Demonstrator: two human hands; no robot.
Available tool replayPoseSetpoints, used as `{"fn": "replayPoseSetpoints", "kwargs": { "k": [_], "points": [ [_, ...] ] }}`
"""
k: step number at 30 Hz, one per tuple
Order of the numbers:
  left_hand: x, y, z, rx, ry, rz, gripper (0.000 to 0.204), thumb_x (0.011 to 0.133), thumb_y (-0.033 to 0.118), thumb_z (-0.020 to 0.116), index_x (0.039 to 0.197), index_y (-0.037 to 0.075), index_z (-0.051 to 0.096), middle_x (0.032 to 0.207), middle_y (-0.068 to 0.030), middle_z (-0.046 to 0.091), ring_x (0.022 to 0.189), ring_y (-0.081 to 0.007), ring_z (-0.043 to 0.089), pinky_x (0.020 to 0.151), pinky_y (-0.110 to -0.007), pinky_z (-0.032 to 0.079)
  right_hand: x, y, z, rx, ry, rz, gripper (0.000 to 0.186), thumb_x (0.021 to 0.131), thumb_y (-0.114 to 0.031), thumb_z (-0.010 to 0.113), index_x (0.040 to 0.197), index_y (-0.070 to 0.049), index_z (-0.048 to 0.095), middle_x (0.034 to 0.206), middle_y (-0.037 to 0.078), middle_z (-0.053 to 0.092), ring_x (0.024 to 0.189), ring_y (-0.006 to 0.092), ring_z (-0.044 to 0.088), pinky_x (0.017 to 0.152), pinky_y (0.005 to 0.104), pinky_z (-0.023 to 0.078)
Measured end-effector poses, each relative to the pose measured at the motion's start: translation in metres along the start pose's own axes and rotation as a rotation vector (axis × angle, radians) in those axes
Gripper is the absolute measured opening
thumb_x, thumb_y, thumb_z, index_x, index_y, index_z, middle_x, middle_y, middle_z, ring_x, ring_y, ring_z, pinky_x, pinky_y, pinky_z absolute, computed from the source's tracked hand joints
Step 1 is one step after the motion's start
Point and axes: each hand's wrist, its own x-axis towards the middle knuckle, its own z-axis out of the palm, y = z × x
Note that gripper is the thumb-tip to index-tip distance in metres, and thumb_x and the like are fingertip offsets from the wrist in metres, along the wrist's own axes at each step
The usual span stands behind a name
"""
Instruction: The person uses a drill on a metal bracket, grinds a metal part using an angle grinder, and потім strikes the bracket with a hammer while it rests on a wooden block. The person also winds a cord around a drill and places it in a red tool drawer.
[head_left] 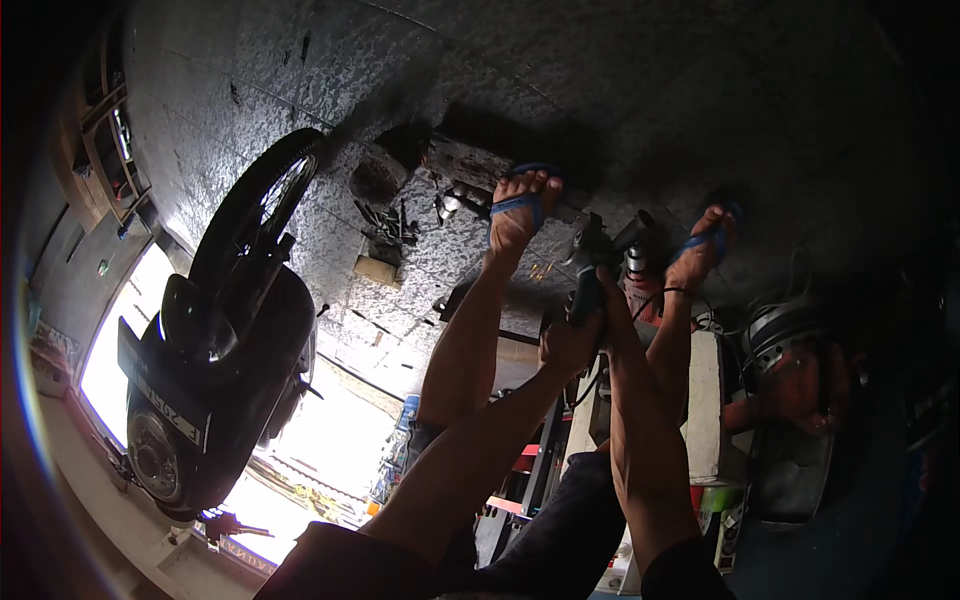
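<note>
My left hand (570, 335) and, just above it to the right, my right hand (605, 295) are closed on the dark green body of a hand power tool (590, 250), probably a grinder, between my sandaled feet (515, 215). Its far end is dark metal and too shadowed to make out fully. Right of it lies a red power tool (640, 295) with a dark cylindrical part and a cable. A long dark block (465, 160) rests by my left foot, with loose metal pieces (390, 225) and a tan block (376, 269) nearby.
A black motorcycle (200, 400) stands at the left beside bright doorways. At the right are a pale bench or box (705, 400) and a rounded machine (800, 370) with cables. Wooden shelving (95, 160) lines the upper left.
</note>
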Motion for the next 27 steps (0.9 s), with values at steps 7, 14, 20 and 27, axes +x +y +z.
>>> {"fn": "replayPoseSetpoints", "kwargs": {
  "k": [7, 14, 20, 27],
  "points": [
    [0.000, -0.006, 0.004, -0.022, 0.013, 0.005, 0.021, 0.094, 0.026, 0.065, 0.114, 0.023, 0.063, 0.111, -0.0064, 0.069, 0.101, -0.0295, 0.065, 0.086, -0.057, 0.048, 0.006, -0.005, -0.002, -0.031, 0.009, -0.048, 0.060, 0.089, -0.061, 0.066, 0.109, -0.005, 0.058, 0.082, 0.011, 0.065, 0.069, 0.0237, 0.067, 0.063, 0.0381, 0.058],
    [-0.008, -0.006, 0.008, 0.032, -0.076, -0.014, 0.031, 0.095, 0.030, 0.060, 0.125, 0.029, 0.060, 0.124, -0.0012, 0.067, 0.114, -0.0241, 0.063, 0.097, -0.055, 0.047, 0.005, -0.013, 0.004, -0.052, 0.042, -0.061, 0.058, 0.089, -0.060, 0.067, 0.106, -0.005, 0.059, 0.080, 0.010, 0.065, 0.067, 0.0236, 0.067, 0.061, 0.0384, 0.059],
    [-0.002, -0.007, 0.011, -0.030, 0.016, -0.072, 0.021, 0.095, 0.028, 0.061, 0.115, 0.023, 0.063, 0.113, -0.0063, 0.070, 0.103, -0.0304, 0.066, 0.090, -0.060, 0.048, 0.004, -0.008, 0.008, -0.082, 0.053, -0.025, 0.055, 0.090, -0.058, 0.066, 0.107, -0.006, 0.059, 0.077, 0.011, 0.065, 0.065, 0.0239, 0.067, 0.060, 0.0385, 0.059],
    [0.003, 0.013, 0.004, 0.055, -0.055, -0.061, 0.017, 0.095, 0.033, 0.060, 0.107, 0.023, 0.067, 0.111, -0.0011, 0.072, 0.106, -0.0250, 0.067, 0.094, -0.055, 0.048, -0.037, -0.028, 0.005, 0.003, 0.082, -0.102, 0.051, 0.093, -0.057, 0.064, 0.102, -0.007, 0.060, 0.075, 0.010, 0.066, 0.062, 0.0236, 0.067, 0.056, 0.0383, 0.058]
  ]
}}
